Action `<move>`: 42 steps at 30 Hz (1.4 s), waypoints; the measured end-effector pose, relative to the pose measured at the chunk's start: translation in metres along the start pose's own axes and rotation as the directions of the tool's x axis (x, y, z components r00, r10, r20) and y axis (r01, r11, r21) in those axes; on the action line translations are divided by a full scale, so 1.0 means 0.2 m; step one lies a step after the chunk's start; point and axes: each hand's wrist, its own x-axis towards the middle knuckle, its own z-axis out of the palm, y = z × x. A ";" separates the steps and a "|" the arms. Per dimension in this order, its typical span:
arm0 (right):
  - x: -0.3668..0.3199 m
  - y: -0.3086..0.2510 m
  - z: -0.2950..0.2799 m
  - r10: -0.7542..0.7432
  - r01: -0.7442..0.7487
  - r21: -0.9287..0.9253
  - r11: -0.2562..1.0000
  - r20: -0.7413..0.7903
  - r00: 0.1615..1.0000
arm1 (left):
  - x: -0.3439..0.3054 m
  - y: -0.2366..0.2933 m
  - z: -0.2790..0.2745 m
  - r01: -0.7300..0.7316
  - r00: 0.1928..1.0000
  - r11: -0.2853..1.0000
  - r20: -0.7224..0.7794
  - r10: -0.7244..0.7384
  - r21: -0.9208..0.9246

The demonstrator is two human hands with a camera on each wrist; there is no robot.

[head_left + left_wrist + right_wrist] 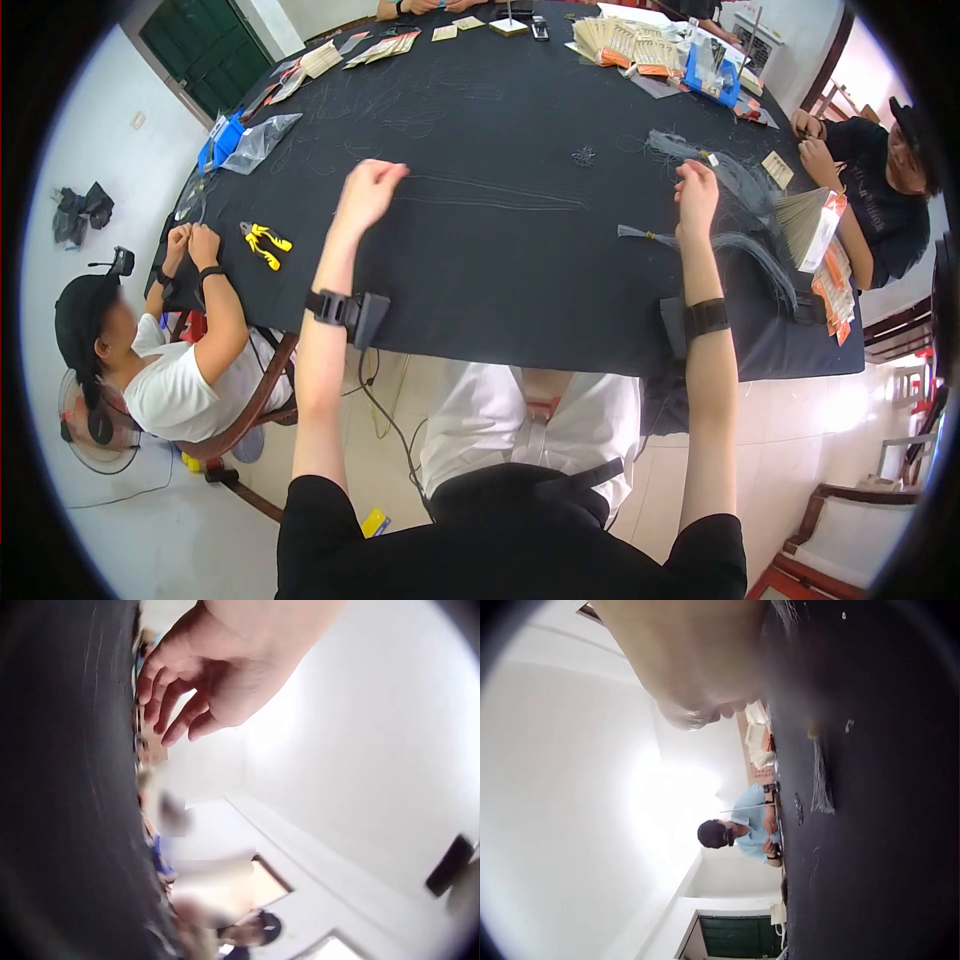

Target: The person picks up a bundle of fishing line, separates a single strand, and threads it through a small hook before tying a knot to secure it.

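Several separate fingers [178,726], left wrist only

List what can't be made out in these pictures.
Head view: whether the left hand's or right hand's grip holds the thin pale strands; too small.
Right wrist view: right fingertips, hidden by the hand.
Head view: print on the beige-orange paper cards; too small.
Head view: far person's head, cut off by top edge.
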 end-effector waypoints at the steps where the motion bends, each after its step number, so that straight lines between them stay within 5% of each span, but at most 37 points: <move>1: 0.00 0.02 0.02 -0.069 0.071 -0.110 0.991 0.019 0.997 | -0.01 0.15 0.01 0.108 0.984 0.946 0.167 -0.058 -0.304; 4: 0.00 0.04 0.09 -0.162 0.214 -0.392 0.895 0.161 0.973 | -0.03 0.47 0.10 0.266 0.876 0.717 0.472 0.099 -0.644; 10: -0.03 -0.03 0.27 0.038 0.364 -0.592 0.719 0.556 0.830 | -0.06 0.63 0.46 0.393 0.782 0.582 0.592 0.195 -0.712; 18: -0.04 0.02 0.37 0.119 0.327 -0.684 0.652 0.519 0.846 | -0.08 0.59 0.54 0.376 0.803 0.622 0.577 0.151 -0.687; 24: -0.01 0.05 0.36 0.078 0.448 -0.674 0.588 0.598 0.798 | -0.09 0.59 0.54 0.371 0.809 0.631 0.571 0.141 -0.682; 27: -0.14 -0.10 0.28 0.139 0.423 -0.579 0.697 0.688 0.712 | -0.08 0.59 0.54 0.381 0.827 0.604 0.550 0.116 -0.701; 28: -0.20 -0.14 0.24 0.094 0.535 -0.508 0.675 0.779 0.620 | -0.08 0.58 0.55 0.382 0.834 0.593 0.541 0.109 -0.709; 30: -0.39 -0.27 0.17 0.184 0.533 -0.497 0.684 0.826 0.534 | -0.08 0.60 0.54 0.379 0.843 0.590 0.529 0.099 -0.713; 33: -0.53 -0.21 0.07 0.109 0.638 -0.380 0.670 0.900 0.422 | -0.08 0.59 0.56 0.345 0.849 0.623 0.517 0.112 -0.702; 36: -0.53 -0.24 0.01 -0.054 0.664 -0.332 0.670 0.871 0.489 | -0.09 0.59 0.55 0.248 0.873 0.708 0.470 0.133 -0.661; 38: -0.50 -0.31 -0.06 -0.145 0.588 -0.323 0.741 0.779 0.610 | -0.11 0.61 0.54 0.120 0.900 0.801 0.404 0.161 -0.587; 40: -0.43 -0.31 -0.18 -0.133 0.578 -0.478 0.661 0.684 0.717 | -0.12 0.66 0.55 -0.036 0.918 0.804 0.298 0.262 -0.594; 42: -0.37 -0.28 -0.32 -0.154 0.627 -0.581 0.519 0.658 0.737 | -0.14 0.70 0.55 -0.192 0.914 0.789 0.187 0.360 -0.584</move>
